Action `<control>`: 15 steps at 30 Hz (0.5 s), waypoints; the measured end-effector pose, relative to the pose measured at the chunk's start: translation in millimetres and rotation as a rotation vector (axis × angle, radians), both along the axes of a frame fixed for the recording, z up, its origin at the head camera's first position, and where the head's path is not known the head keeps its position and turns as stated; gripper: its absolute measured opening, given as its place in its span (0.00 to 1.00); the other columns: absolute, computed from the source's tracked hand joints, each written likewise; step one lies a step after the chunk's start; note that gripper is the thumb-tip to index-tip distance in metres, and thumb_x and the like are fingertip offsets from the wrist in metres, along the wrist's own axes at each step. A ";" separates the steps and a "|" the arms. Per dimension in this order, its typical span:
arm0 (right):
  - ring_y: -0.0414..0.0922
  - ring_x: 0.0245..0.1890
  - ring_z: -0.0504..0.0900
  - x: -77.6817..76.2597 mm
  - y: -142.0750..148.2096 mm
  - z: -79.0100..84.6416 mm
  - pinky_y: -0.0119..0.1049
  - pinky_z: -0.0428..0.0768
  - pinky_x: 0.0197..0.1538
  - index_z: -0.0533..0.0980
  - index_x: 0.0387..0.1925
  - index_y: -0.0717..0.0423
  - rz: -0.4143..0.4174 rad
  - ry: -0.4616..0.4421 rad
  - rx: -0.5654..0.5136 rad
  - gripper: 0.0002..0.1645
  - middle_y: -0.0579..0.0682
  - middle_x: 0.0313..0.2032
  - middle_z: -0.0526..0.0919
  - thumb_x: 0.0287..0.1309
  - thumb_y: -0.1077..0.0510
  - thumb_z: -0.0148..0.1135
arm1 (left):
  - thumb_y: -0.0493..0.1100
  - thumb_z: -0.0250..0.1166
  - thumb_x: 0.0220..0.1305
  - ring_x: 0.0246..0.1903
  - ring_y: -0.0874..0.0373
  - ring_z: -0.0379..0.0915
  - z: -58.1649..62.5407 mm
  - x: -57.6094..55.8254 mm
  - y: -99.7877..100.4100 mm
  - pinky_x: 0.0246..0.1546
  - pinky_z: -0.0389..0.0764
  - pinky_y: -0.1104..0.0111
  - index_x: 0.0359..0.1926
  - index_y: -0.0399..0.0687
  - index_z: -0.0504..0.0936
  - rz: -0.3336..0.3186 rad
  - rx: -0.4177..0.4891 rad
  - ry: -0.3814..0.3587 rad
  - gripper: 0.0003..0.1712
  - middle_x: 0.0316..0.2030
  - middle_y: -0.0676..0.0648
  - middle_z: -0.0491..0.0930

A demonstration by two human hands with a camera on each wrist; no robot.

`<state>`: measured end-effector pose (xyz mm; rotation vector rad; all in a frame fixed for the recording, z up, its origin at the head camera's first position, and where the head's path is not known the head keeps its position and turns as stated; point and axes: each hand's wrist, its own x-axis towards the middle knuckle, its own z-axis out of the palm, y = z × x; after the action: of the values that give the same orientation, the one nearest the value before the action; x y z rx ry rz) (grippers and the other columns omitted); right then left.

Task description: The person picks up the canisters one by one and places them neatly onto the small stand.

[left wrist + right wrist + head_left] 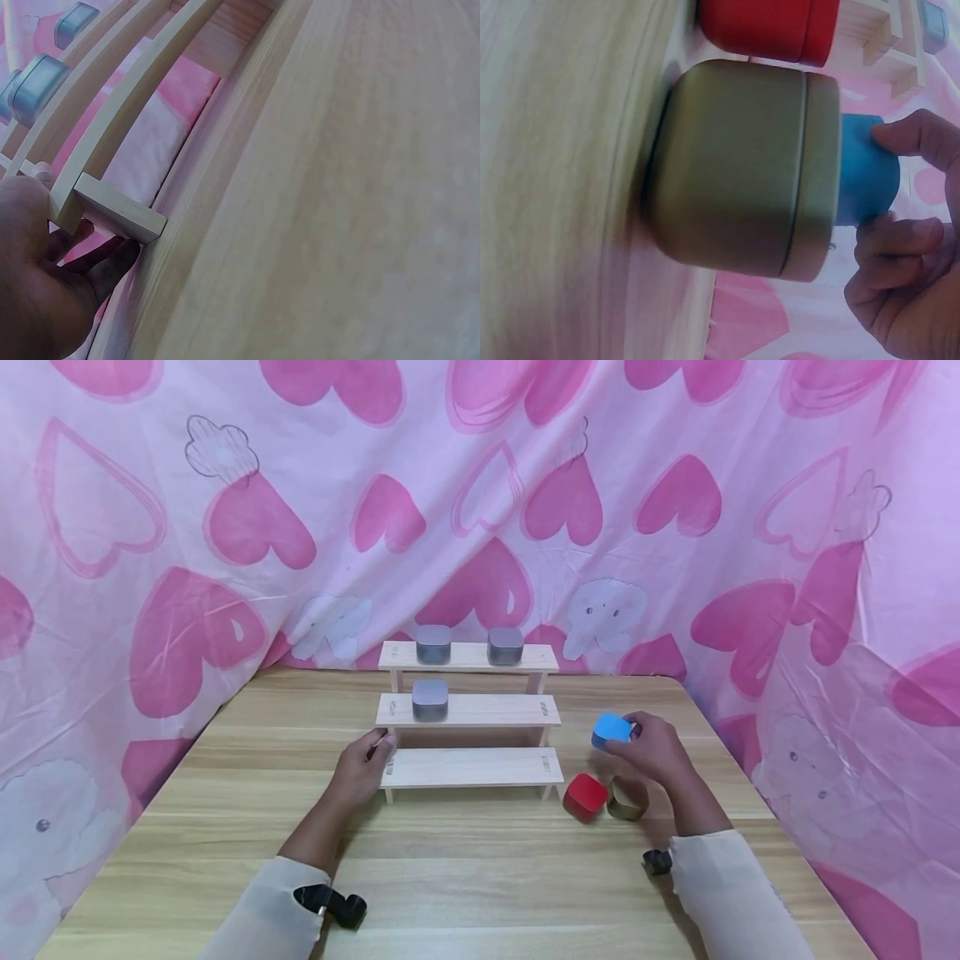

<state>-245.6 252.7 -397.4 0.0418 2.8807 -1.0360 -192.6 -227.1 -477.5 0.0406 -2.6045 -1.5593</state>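
My left hand (pixel 362 770) grips the left end of a three-tier wooden stand (pixel 472 767). In the left wrist view its fingers (pixel 112 270) lie against the stand's side, beside a leg of the lowest tier. My right hand (pixel 660 750) pinches a small blue tin (pixel 611 729) with rounded corners between thumb and fingers, right of the stand. Nearer to me, a red tin (pixel 585 797) and a gold tin (pixel 628 798) stand side by side on the table. The gold tin (pixel 742 169) partly hides the blue one in the right wrist view.
Two grey tins (pixel 433 644) (pixel 505 646) sit on the top tier. Another grey tin (pixel 430 702) stands toward the left of the middle tier. The wood-grain table (pixel 465 877) reaches back to a pink heart-patterned curtain (pixel 480 510) that also lines both sides.
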 end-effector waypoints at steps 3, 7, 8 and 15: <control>0.63 0.58 0.79 0.8 -1.6 1.1 0.59 0.89 0.62 0.70 0.71 0.64 0.009 0.027 -0.026 0.45 0.67 0.61 0.79 0.62 0.46 0.79 | 0.54 0.50 0.89 0.74 0.33 0.73 0.2 0.3 0.4 0.76 0.73 0.40 0.78 0.44 0.74 -0.002 0.006 -0.004 0.29 0.74 0.31 0.76; 0.56 0.50 0.78 0.2 -3.0 1.4 0.44 0.89 0.48 0.72 0.68 0.60 0.028 0.070 -0.033 0.40 0.62 0.51 0.80 0.62 0.47 0.78 | 0.54 0.50 0.89 0.74 0.33 0.73 1.1 0.4 0.8 0.77 0.73 0.40 0.78 0.44 0.74 0.000 0.010 -0.005 0.29 0.74 0.31 0.76; 0.55 0.47 0.78 0.1 -3.2 1.6 0.41 0.87 0.44 0.72 0.68 0.59 0.034 0.075 -0.034 0.40 0.61 0.48 0.80 0.63 0.47 0.77 | 0.54 0.50 0.89 0.74 0.33 0.73 1.1 0.2 0.7 0.77 0.73 0.40 0.78 0.43 0.74 0.001 0.009 -0.005 0.29 0.74 0.31 0.76; 0.53 0.44 0.86 3.3 -9.1 8.2 0.41 0.88 0.44 0.70 0.69 0.57 0.082 0.055 -0.039 0.36 0.64 0.54 0.84 0.68 0.47 0.72 | 0.54 0.50 0.89 0.74 0.33 0.73 0.2 -0.7 -0.2 0.77 0.73 0.41 0.78 0.43 0.73 0.001 0.010 0.001 0.29 0.74 0.31 0.76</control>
<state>-242.3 243.5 -389.2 -0.1083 2.8824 -1.0952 -193.3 -227.3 -477.2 0.0415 -2.5956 -1.5717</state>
